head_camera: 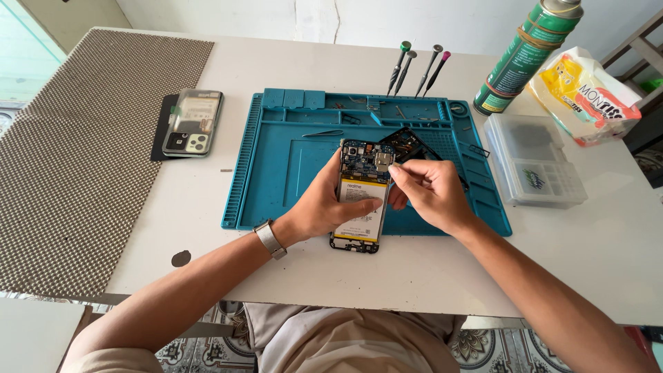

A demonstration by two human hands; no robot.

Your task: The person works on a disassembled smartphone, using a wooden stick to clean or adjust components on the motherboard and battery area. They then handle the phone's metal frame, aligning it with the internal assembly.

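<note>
Clasping the opened phone (360,200) from its left side, the left hand (323,206) is holding it over the blue mat's (276,173) near edge. The right hand (429,192) is pinching its fingertips together at the phone's upper part; whatever they are pinching is too small to make out. A white desk (276,266) is carrying everything, with patterned floor tiles showing below.

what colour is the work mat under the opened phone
Teal blue, a moulded work mat with small tray compartments along its top edge, seen clearly in the head view.
</note>
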